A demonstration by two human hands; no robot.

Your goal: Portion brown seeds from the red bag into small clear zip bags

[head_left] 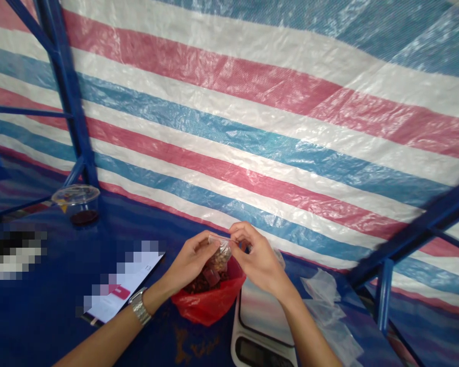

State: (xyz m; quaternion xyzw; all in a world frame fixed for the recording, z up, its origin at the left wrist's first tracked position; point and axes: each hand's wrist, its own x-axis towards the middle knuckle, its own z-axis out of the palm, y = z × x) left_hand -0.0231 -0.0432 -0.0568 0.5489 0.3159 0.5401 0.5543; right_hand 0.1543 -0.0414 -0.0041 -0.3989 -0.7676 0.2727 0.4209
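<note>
My left hand [189, 260] and my right hand [257, 257] both pinch the top of a small clear plastic bag [221, 255] with brown nuts or dried fruit in it. The bag hangs over an open red plastic bag [210, 303] of the same brown pieces, where a dark red scoop-like piece [210, 277] lies. A metal watch [140, 305] is on my left wrist. A white digital scale [258, 331] sits just right of the red bag, under my right forearm.
The blue table [42, 316] carries a white paper [124, 290] at left, a lidded clear cup [76, 203] at far left, and loose clear bags [329, 311] at right. A striped tarp [252, 127] and blue metal frame bars [67, 92] stand behind.
</note>
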